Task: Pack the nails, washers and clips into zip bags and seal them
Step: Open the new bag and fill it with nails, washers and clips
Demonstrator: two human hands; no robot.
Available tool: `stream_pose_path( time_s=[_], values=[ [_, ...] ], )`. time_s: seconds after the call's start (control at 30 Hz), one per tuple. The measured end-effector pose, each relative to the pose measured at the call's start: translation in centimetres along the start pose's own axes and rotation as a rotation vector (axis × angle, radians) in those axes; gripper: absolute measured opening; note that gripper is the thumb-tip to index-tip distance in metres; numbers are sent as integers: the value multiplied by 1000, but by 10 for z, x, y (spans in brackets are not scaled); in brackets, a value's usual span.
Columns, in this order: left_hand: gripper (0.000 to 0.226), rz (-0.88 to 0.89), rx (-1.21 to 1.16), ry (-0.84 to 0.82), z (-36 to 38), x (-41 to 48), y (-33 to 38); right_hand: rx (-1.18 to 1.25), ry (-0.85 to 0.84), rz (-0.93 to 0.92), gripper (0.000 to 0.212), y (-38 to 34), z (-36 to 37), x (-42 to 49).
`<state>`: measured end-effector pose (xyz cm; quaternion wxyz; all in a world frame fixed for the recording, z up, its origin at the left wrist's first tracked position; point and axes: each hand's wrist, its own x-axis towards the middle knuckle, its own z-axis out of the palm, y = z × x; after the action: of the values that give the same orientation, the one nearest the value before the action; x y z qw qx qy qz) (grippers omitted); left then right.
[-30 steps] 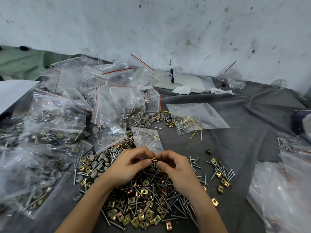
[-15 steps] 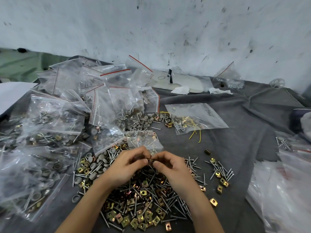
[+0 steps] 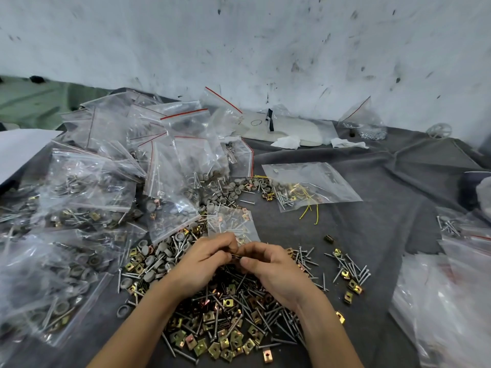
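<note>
At lower centre of the frame my left hand (image 3: 204, 262) and right hand (image 3: 271, 269) meet fingertip to fingertip. The fingers of both curl in and pinch a small metal piece (image 3: 234, 255), too blurred to name. Beneath them lies the pile of nails and clips (image 3: 228, 317). Grey washers (image 3: 159, 257) sit to its left, a small zip bag (image 3: 231, 221) lies just above my hands, and filled bags (image 3: 87, 187) are heaped at left on the cloth-covered surface (image 3: 385, 235).

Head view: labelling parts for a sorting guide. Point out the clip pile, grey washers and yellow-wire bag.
clip pile (image 3: 229, 303): head view, a brass clip mid-pile.
grey washers (image 3: 225, 193): head view, a washer's rounded top.
yellow-wire bag (image 3: 324, 181): head view, clear film at its middle.
</note>
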<state>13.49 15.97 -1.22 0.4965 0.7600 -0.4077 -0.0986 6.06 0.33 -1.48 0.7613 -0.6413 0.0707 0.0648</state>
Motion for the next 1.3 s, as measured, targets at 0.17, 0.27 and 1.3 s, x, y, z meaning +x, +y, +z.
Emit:
stream_pose_path(
  time_s=[0.17,0.27,1.3],
  values=[
    [28,-11,-3,98,5,-1,-1,-187,91,-48,15,-6,6,-1],
    [25,-64,-20,139,6,-1,-4,-521,192,-165,17,-12,13,-3],
    [43,25,42,154,7,-2,-9,-1135,456,-418,26,-8,33,-3]
  ],
)
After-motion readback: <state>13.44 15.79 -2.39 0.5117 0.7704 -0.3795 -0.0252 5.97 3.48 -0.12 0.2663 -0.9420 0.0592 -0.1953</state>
